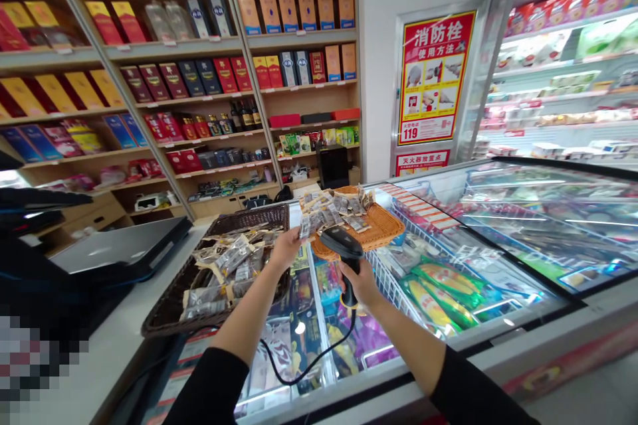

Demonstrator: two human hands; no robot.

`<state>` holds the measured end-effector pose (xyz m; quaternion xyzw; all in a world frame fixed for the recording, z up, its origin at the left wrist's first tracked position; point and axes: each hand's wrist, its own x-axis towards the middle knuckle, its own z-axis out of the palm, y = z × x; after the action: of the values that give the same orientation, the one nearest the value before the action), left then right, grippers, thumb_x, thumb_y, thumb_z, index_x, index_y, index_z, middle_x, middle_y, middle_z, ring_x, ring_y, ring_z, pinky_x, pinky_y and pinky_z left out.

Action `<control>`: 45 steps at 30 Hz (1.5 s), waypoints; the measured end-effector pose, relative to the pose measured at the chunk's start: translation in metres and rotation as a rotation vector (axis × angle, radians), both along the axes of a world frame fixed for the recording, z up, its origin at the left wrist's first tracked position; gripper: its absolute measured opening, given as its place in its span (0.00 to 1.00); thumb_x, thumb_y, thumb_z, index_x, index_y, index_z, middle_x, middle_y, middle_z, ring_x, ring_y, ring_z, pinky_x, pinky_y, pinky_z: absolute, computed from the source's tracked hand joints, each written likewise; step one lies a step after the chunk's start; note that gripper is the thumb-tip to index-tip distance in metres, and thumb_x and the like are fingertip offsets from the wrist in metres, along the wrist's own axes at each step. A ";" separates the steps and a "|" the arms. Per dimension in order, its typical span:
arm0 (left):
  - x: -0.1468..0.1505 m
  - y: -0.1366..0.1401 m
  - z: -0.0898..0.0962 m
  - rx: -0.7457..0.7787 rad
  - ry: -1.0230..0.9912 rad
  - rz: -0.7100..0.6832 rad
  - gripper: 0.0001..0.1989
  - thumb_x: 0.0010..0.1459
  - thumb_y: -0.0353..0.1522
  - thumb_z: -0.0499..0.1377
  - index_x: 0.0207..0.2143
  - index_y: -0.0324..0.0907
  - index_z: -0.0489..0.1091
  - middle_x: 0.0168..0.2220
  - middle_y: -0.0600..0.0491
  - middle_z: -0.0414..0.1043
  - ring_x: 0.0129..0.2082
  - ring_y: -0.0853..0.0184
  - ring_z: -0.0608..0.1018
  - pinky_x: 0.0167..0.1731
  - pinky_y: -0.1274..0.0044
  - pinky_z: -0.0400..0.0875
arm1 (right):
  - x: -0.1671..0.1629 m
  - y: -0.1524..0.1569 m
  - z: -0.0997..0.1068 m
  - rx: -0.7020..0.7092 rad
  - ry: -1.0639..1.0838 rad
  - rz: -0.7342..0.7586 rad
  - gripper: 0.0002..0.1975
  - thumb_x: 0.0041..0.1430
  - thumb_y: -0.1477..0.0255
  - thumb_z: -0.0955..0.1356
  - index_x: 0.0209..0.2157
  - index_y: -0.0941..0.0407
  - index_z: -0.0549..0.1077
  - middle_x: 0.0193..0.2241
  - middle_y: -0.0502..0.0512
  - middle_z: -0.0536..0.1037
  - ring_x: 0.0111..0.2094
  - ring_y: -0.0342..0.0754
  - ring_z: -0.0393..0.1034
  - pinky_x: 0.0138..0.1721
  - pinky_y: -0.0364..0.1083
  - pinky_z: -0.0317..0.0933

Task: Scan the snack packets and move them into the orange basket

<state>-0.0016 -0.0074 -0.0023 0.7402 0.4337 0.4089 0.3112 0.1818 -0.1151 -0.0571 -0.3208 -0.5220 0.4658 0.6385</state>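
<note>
My right hand (pixel 359 279) is wrapped round the handle of a black barcode scanner (pixel 341 242), whose head points away from me and to the left. A black cable runs from the scanner's handle in a loop over the freezer glass. My left hand (pixel 286 247) pinches a small clear snack packet (pixel 305 228) just left of the scanner head. Behind both hands, an orange wicker tray (pixel 391 227) bears a pile of similar packets (pixel 331 206). A dark brown wicker basket (pixel 164 309) with more packets (pixel 239 255) stands left of my left forearm.
Glass-topped chest freezers (pixel 498 272) with bagged frozen goods stretch below and to the right. On the left is a counter (pixel 117 319) with a dark-framed flat screen (pixel 124 246). Shelves (pixel 179 46) of boxed goods line the back wall, beside a red fire-hydrant sign (pixel 436 80).
</note>
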 end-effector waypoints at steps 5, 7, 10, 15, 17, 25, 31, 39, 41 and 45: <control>0.000 -0.001 -0.001 0.053 0.152 0.028 0.19 0.51 0.29 0.55 0.47 0.37 0.73 0.40 0.50 0.78 0.45 0.58 0.75 0.45 0.74 0.68 | -0.001 -0.003 0.005 0.043 0.006 0.029 0.17 0.55 0.58 0.67 0.22 0.57 0.67 0.11 0.46 0.65 0.12 0.40 0.58 0.16 0.41 0.56; 0.000 -0.002 -0.001 0.060 0.177 0.025 0.20 0.52 0.28 0.53 0.48 0.38 0.72 0.41 0.51 0.78 0.45 0.59 0.76 0.46 0.74 0.67 | -0.001 -0.004 0.007 0.045 0.000 0.042 0.18 0.56 0.58 0.67 0.21 0.57 0.67 0.11 0.46 0.65 0.12 0.39 0.58 0.16 0.41 0.55; -0.001 -0.002 -0.001 0.095 0.200 0.031 0.20 0.53 0.29 0.52 0.48 0.38 0.72 0.42 0.52 0.78 0.44 0.60 0.76 0.46 0.74 0.66 | -0.001 -0.005 0.008 0.039 0.001 0.056 0.17 0.56 0.58 0.67 0.22 0.57 0.67 0.11 0.46 0.65 0.12 0.39 0.57 0.16 0.41 0.55; -0.003 0.000 -0.003 0.110 0.231 0.054 0.19 0.53 0.31 0.52 0.46 0.39 0.73 0.40 0.52 0.78 0.43 0.59 0.76 0.43 0.75 0.68 | -0.002 -0.006 0.009 0.021 0.010 0.047 0.18 0.55 0.58 0.67 0.21 0.56 0.67 0.11 0.46 0.65 0.12 0.40 0.57 0.15 0.41 0.54; -0.004 0.001 -0.004 0.110 0.233 0.058 0.19 0.53 0.31 0.52 0.45 0.39 0.73 0.38 0.52 0.78 0.42 0.60 0.76 0.42 0.75 0.68 | -0.002 -0.007 0.010 0.008 0.021 0.040 0.17 0.54 0.58 0.68 0.22 0.57 0.67 0.11 0.46 0.64 0.12 0.39 0.57 0.15 0.41 0.54; -0.002 -0.002 -0.002 0.106 0.180 0.033 0.19 0.51 0.31 0.53 0.46 0.38 0.73 0.40 0.52 0.78 0.43 0.60 0.76 0.45 0.74 0.67 | -0.002 -0.014 0.020 0.019 -0.028 0.041 0.19 0.54 0.56 0.67 0.20 0.56 0.66 0.10 0.46 0.63 0.12 0.40 0.57 0.15 0.41 0.54; -0.001 -0.006 0.002 0.073 0.195 0.118 0.14 0.50 0.31 0.56 0.39 0.37 0.75 0.30 0.53 0.77 0.37 0.60 0.76 0.38 0.76 0.68 | -0.001 -0.013 0.014 0.015 -0.059 0.030 0.20 0.55 0.56 0.67 0.20 0.56 0.66 0.11 0.46 0.63 0.12 0.41 0.57 0.16 0.41 0.53; 0.000 -0.021 0.014 0.233 0.279 0.267 0.22 0.55 0.28 0.52 0.53 0.40 0.68 0.46 0.48 0.76 0.45 0.59 0.75 0.46 0.72 0.67 | 0.003 -0.001 0.004 -0.048 0.023 -0.074 0.22 0.54 0.55 0.67 0.18 0.56 0.65 0.11 0.46 0.64 0.12 0.40 0.58 0.15 0.41 0.54; -0.006 -0.029 0.024 0.374 0.348 0.448 0.28 0.56 0.26 0.50 0.60 0.41 0.61 0.55 0.46 0.70 0.52 0.58 0.72 0.51 0.70 0.63 | 0.006 0.005 0.001 -0.073 0.069 -0.137 0.21 0.52 0.54 0.68 0.19 0.56 0.65 0.11 0.46 0.65 0.11 0.40 0.58 0.14 0.41 0.54; -0.021 -0.039 0.038 0.399 0.713 0.675 0.26 0.54 0.21 0.49 0.54 0.43 0.69 0.55 0.42 0.68 0.59 0.53 0.64 0.59 0.59 0.49 | 0.009 0.011 -0.004 -0.120 0.110 -0.201 0.22 0.51 0.53 0.69 0.18 0.56 0.65 0.10 0.47 0.65 0.11 0.41 0.58 0.13 0.41 0.55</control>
<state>-0.0230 -0.0462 0.0354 0.6972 0.6406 0.2839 -0.1515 0.1912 -0.1038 -0.0615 -0.3831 -0.4224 0.4470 0.6892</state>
